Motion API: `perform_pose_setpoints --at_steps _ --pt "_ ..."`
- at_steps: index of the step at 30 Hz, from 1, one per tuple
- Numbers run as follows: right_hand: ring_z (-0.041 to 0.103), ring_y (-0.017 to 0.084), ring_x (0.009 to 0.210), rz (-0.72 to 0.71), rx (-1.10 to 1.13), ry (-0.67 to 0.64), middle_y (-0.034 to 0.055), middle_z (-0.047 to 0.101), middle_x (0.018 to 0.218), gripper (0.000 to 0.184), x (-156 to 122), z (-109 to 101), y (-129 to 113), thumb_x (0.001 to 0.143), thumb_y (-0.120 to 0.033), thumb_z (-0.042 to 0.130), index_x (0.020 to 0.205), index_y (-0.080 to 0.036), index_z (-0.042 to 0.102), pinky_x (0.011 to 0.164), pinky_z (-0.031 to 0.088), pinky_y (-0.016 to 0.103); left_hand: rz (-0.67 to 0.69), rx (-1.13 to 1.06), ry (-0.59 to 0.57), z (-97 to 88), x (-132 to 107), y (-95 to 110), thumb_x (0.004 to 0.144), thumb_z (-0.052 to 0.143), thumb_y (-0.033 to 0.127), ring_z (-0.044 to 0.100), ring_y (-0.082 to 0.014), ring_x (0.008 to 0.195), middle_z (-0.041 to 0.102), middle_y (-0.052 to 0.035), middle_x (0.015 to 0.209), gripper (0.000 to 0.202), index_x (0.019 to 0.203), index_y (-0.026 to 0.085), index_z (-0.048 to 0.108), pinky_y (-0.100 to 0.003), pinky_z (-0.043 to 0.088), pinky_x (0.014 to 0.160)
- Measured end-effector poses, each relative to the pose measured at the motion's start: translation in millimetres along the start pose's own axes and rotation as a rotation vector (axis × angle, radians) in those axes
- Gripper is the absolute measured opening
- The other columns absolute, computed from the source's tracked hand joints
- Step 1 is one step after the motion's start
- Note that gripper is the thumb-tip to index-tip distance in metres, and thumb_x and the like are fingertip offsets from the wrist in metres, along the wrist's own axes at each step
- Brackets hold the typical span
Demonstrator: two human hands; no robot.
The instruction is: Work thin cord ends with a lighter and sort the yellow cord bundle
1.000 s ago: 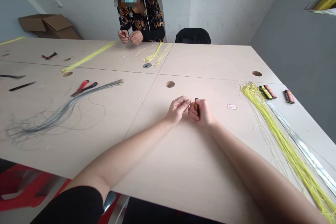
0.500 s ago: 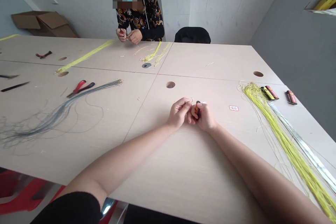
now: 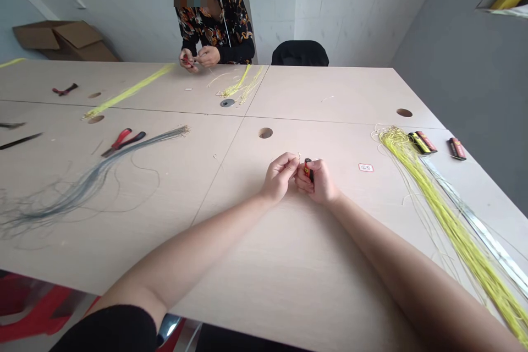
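My two hands meet over the middle of the pale wooden table (image 3: 289,264). My right hand (image 3: 319,181) is closed round a small red-and-black tool (image 3: 307,168), whose top sticks out above the fingers. My left hand (image 3: 279,176) pinches a thin wire end (image 3: 298,156) right beside that tool; the fingertips of both hands touch. A long bundle of yellow wires (image 3: 441,209) lies to the right of my right arm.
Red-handled pliers (image 3: 122,141) and a bundle of grey wires (image 3: 94,173) lie at the left. Small red-black tools (image 3: 423,142) and a metal strip (image 3: 474,225) rest at the right. A cable hole (image 3: 265,132) is ahead. Across the table a person (image 3: 214,16) handles yellow wires (image 3: 239,85).
My hands stay together at the same spot with only small finger shifts. The view has drifted slightly. The person opposite has kept working.
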State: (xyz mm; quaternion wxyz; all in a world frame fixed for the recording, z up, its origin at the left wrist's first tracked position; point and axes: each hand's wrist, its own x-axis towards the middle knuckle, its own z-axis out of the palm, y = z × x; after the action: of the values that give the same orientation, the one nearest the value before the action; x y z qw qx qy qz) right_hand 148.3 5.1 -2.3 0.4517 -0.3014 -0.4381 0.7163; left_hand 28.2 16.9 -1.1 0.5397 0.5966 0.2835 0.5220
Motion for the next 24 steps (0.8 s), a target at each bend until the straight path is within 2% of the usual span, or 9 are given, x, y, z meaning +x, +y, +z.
perform_pose_setpoints --at_steps 8,15,24 --pt "0.015 0.007 0.035 0.021 0.019 0.021 -0.0050 0.023 0.032 0.033 -0.3 0.6 0.9 0.064 -0.045 0.044 0.041 -0.022 0.035 0.036 0.013 0.024 -0.006 -0.018 -0.013 -1.7 1.5 -4.0 0.084 0.060 0.052 0.032 -0.0081 0.052 0.037 0.0050 0.056 0.041 0.065 0.018 0.049 -0.024 0.030 0.053" --pt "0.014 0.008 0.036 0.010 -0.004 0.099 -0.0052 0.022 0.033 0.032 -1.6 5.0 -0.6 0.061 -0.046 0.045 0.041 -0.023 0.033 0.037 0.013 0.024 -0.050 -0.008 -0.001 -1.2 0.3 -4.8 0.081 0.061 0.056 0.035 -0.0088 0.054 0.042 0.0039 0.058 0.043 0.065 0.018 0.049 -0.024 0.031 0.053" --pt "0.016 0.007 0.037 -0.005 -0.035 0.128 -0.0045 0.024 0.035 0.032 -4.1 6.4 -2.8 0.065 -0.042 0.044 0.042 -0.023 0.033 0.038 0.014 0.024 -0.060 -0.033 -0.029 -2.1 0.6 -5.6 0.083 0.060 0.053 0.039 -0.0092 0.055 0.046 0.0034 0.058 0.040 0.066 0.018 0.050 -0.024 0.032 0.054"
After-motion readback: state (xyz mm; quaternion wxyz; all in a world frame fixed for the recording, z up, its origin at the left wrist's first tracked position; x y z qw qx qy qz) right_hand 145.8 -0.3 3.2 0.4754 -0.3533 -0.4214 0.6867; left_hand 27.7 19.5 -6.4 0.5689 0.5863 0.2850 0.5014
